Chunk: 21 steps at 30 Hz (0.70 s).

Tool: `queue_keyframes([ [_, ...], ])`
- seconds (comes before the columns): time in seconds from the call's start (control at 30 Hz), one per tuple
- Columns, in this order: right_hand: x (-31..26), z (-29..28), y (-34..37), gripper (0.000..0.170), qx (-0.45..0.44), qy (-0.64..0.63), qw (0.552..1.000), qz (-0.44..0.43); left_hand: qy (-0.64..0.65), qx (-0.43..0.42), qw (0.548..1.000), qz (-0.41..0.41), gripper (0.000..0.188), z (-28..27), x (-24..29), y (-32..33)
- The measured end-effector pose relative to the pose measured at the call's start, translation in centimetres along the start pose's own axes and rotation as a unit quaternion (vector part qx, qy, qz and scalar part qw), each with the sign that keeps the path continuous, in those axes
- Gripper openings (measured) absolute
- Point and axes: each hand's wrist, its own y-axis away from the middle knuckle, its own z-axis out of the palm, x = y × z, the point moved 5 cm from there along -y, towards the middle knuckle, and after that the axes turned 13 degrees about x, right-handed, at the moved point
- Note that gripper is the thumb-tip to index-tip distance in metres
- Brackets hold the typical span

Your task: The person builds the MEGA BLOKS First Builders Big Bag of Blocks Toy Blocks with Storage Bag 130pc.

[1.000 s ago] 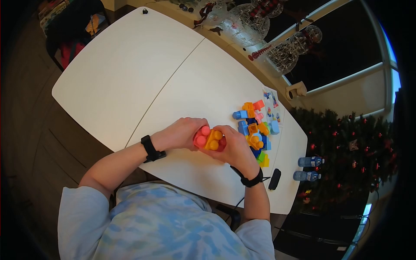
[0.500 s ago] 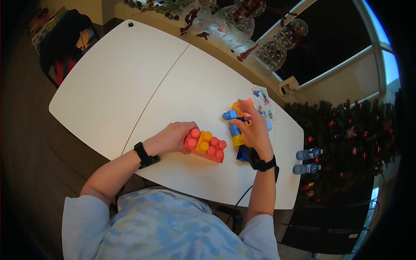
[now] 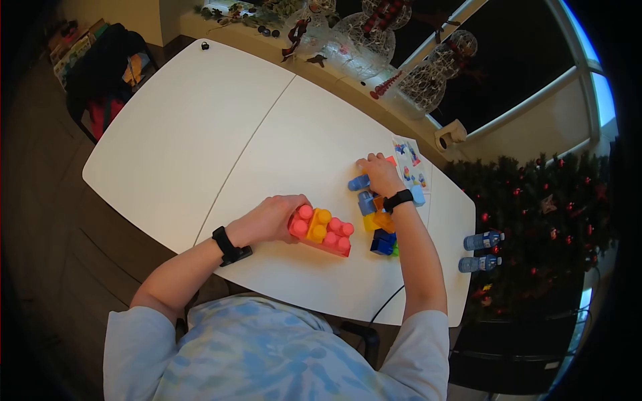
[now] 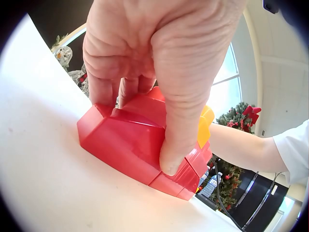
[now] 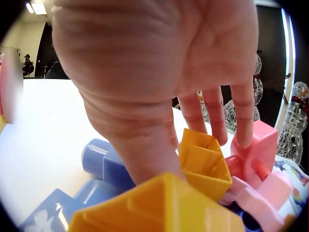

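On the white table (image 3: 180, 140) lies a joined row of toy building blocks (image 3: 321, 230), red at both ends with a yellow block in the middle. My left hand (image 3: 273, 217) grips its left end, thumb (image 4: 174, 145) along the near red side and fingers over the far side. My right hand (image 3: 381, 177) reaches down into the pile of loose blocks. There the right wrist view shows a yellow block (image 5: 203, 162) pinched between thumb and fingers, its hollow side showing. A pink block (image 5: 260, 150) stands right at the little finger. Part of the pile is hidden under the hand and wrist.
Loose blue blocks (image 3: 383, 242) lie nearer me in the pile. A printed picture sheet (image 3: 411, 164) is beyond it. Two water bottles (image 3: 483, 240) are past the right edge, by a decorated Christmas tree (image 3: 535, 207). A cable (image 3: 388, 304) crosses the near edge.
My right hand has left the joined blocks, moved right to the pile and come down around a yellow block there. My left hand has kept its hold on the joined row.
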Motion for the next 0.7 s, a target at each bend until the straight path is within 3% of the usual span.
queue_keyframes([
  [0.1,-0.1,-1.6,0.5,0.063,0.031,0.019,0.999,-0.005,0.005,0.001,1.000,0.002,0.059,0.0,0.0,0.0],
  [0.2,-0.4,-7.4,2.2,0.064,0.078,-0.188,0.971,0.127,0.003,-0.002,1.000,-0.004,0.058,-0.1,0.2,0.0],
  [0.23,-1.0,-8.7,2.9,0.064,0.078,-0.188,0.971,0.127,0.003,-0.002,1.000,-0.004,0.058,-0.1,0.1,0.1],
  [0.3,-2.4,-10.1,4.9,0.059,0.096,-0.368,0.911,0.161,-0.009,0.004,1.000,0.006,0.058,0.0,0.1,0.1],
  [0.33,-3.2,-10.1,6.0,0.059,0.096,-0.368,0.910,0.164,-0.008,0.001,1.000,0.006,0.058,0.0,0.2,0.0],
  [0.4,-5.8,-9.8,8.4,0.055,0.067,-0.577,0.801,0.147,-0.006,-0.001,1.000,0.000,0.060,-0.1,0.3,0.0],
  [0.43,-7.1,-10.0,9.3,0.052,0.044,-0.619,0.767,0.164,-0.006,-0.005,1.000,0.001,0.060,-0.1,0.3,0.0],
  [0.53,-9.7,-8.8,11.1,0.057,0.078,-0.638,0.751,0.150,-0.008,-0.004,1.000,0.006,0.062,-0.2,0.5,-0.1],
  [0.6,-10.6,-9.1,11.6,0.063,0.143,-0.547,0.819,0.097,0.001,-0.008,1.000,-0.009,0.063,-0.2,0.6,-0.1],
  [0.7,-10.9,-9.3,12.2,0.067,0.206,-0.533,0.818,0.067,0.017,0.004,1.000,-0.001,0.060,-0.2,0.5,-0.1],
])
